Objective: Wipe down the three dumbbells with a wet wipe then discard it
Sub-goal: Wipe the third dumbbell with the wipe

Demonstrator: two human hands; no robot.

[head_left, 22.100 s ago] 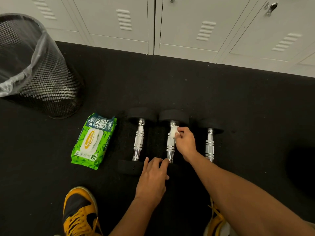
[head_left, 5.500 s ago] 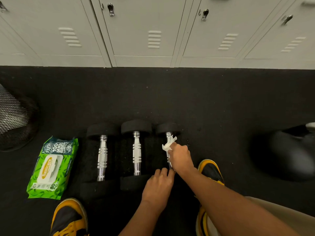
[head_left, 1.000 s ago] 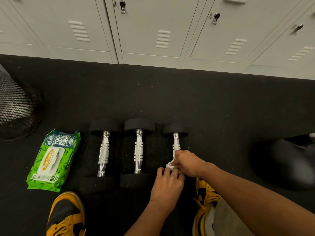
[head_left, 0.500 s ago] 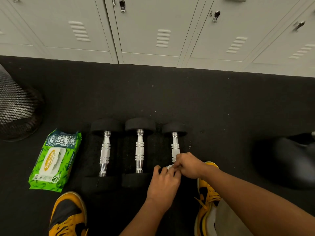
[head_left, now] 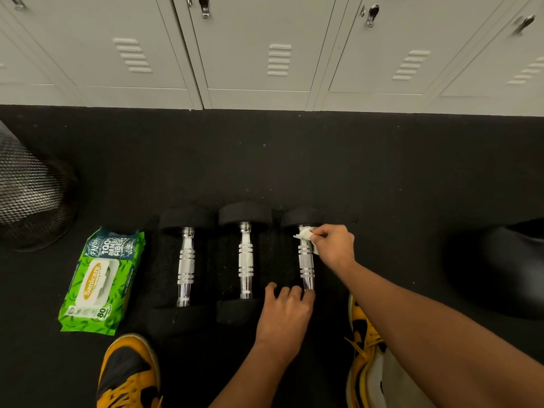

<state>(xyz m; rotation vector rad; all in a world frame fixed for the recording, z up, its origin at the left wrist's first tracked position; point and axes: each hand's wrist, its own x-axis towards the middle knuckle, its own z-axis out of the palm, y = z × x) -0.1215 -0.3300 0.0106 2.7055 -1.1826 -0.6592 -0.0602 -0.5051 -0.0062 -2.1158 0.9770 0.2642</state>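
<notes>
Three dumbbells lie side by side on the black rubber floor in the lower middle of the frame, chrome handles running from near to far and black heads at each end. The left dumbbell and the middle dumbbell lie untouched, just beside each other.

The right hand reaches in from the lower right and pinches a white wet wipe between thumb and fingertips, pressing it against the far end of the right dumbbell's handle, just below its far head. Part of the wipe pokes out to the left of the fingers and a strip shows under the palm.

The left hand comes up from the bottom centre and rests over the near head of the right dumbbell, fingers loosely curved on top of it with the fingertips touching the near end of the handle. It braces rather than grips.

A green pack of wet wipes lies flat on the floor to the left of the dumbbells. A black wire-mesh wastebasket stands at the left edge, well apart from the hands. Grey lockers line the top of the frame. Yellow-and-black sneakers show at the bottom, one lower left and one lower right beneath the right forearm.
</notes>
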